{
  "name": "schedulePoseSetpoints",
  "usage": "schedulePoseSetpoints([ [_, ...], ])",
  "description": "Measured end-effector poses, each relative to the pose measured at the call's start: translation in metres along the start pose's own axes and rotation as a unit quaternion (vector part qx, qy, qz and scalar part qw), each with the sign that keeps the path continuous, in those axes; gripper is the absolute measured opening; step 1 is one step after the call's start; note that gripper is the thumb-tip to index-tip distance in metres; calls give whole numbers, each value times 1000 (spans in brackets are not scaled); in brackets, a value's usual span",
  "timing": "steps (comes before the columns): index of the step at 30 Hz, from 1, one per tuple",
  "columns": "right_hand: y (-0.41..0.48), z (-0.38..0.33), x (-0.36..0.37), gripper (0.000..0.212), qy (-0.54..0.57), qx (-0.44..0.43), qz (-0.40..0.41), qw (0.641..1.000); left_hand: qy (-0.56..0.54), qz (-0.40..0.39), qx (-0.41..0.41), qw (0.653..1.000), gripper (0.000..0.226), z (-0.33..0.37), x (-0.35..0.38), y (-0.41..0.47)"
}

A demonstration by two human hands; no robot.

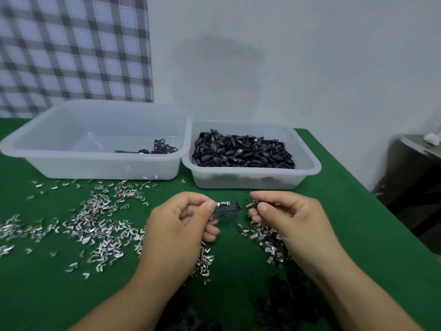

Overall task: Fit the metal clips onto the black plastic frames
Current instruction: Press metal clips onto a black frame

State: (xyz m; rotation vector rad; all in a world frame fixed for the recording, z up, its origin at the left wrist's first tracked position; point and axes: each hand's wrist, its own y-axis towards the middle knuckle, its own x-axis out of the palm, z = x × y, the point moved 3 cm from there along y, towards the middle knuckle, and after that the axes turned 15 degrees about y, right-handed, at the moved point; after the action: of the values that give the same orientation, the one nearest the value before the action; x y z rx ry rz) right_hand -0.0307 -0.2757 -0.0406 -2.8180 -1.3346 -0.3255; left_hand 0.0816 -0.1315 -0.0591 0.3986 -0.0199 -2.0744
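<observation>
My left hand (183, 218) pinches a black plastic frame (226, 211) by its left end, just above the green table. A metal clip (223, 204) sits on the frame's upper edge beside my thumb. My right hand (284, 218) is a little to the right of the frame, thumb and fingers pinched on a small metal clip (253, 206). Loose metal clips (100, 225) lie scattered over the cloth to the left, and more are heaped under my right hand (267, 237).
Two translucent tubs stand at the back: the left tub (95, 161) holds a few black frames, the right tub (253, 177) is heaped with black parts. More black frames (281, 299) lie near the front edge. The table's right edge (372, 194) borders a dark stand.
</observation>
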Motion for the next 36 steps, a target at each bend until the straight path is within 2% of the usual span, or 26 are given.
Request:
schedulePoseSetpoints([
  [3,1,0,1,27,3,-7,-1,1000,-4,-1,3,1000,15,0,0,0],
  [8,1,-2,1,25,113,21,-17,993,2,-4,6,1000,17,-1,1,0],
  [12,1,-2,0,20,90,26,-26,995,2,-1,10,1000,18,0,1,0],
  [21,2,1,3,26,96,22,-47,994,6,-5,12,1000,17,0,2,1],
  [26,2,2,5,20,75,20,-47,996,6,-8,19,1000,17,1,2,0],
  [36,2,3,5,21,69,-1,-58,996,9,-21,26,999,15,3,3,-1],
])
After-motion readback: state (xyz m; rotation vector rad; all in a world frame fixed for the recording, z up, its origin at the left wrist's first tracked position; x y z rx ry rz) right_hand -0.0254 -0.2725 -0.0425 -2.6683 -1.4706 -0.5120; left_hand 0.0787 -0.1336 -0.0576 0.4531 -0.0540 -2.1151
